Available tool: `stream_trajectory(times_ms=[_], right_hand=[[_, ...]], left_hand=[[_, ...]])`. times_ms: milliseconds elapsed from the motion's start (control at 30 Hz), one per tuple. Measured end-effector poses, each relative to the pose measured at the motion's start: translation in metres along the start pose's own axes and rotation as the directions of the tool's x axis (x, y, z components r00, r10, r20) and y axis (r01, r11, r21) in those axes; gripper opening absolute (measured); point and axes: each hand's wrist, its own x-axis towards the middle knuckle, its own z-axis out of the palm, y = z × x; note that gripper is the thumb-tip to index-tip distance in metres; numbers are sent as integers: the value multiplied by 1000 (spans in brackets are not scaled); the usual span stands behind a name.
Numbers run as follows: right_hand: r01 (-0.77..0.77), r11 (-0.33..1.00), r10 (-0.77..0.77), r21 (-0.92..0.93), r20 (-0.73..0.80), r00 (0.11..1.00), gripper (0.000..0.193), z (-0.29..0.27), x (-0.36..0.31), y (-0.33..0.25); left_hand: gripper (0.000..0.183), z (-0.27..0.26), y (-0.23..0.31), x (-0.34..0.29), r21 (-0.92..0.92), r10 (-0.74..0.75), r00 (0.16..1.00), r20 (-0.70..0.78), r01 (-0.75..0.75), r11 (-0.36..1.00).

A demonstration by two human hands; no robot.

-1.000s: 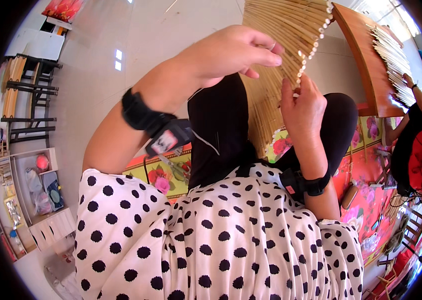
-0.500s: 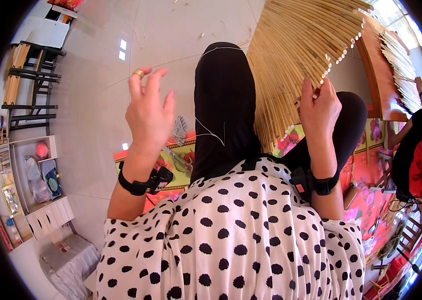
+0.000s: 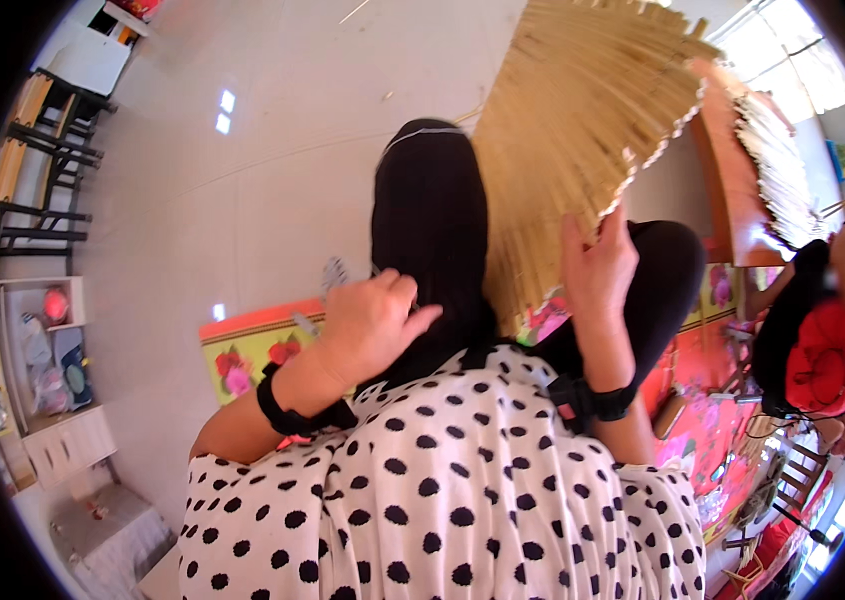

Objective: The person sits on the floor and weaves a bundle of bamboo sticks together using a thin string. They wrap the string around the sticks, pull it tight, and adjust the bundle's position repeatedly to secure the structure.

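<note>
A fan-shaped mat of thin tan reed sticks [image 3: 583, 110], with pale cut ends along its right edge, stretches from my lap up past my right knee. My right hand [image 3: 601, 275] pinches the mat's lower right edge between thumb and fingers. Over my left thigh, my left hand [image 3: 375, 320] has its fingers curled in and the thumb pointing right. What those fingers hold, if anything, is hidden. A thin pale string [image 3: 425, 131] crosses my left knee. The sticks are blurred by motion.
A flowered red and yellow mat [image 3: 228, 370] lies below my legs. At the right, another person in red [image 3: 833, 355] reaches toward a bundle of pale sticks [image 3: 781, 170] on a wooden table [image 3: 728, 165]. Stacked folding frames [image 3: 48, 170] and a shelf unit [image 3: 73, 420] stand at the left.
My left hand has come down and right onto the thigh, its spread fingers now curled. The right hand stays at the mat's edge. The whole view has shifted slightly.
</note>
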Motion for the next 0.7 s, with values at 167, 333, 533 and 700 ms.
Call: stream_trajectory(times_ms=[167, 333, 533, 700], right_hand=[[-108, 993, 105, 38, 77, 991, 61, -4, -2, -4], [-105, 990, 112, 97, -78, 991, 39, 0, 10, 5], [-143, 989, 138, -33, -120, 983, 22, -19, 66, 32], [-226, 972, 227, -65, 4, 974, 22, -49, 88, -1]], left_hand=[[22, 30, 8, -7, 77, -42, 998, -43, 45, 996], [9, 24, -3, -10, -113, -54, 997, -54, 48, 992], [6, -8, -16, 7, -560, -111, 991, 73, 133, 818], [6, -46, -29, 26, -770, -111, 993, -40, 40, 636]])
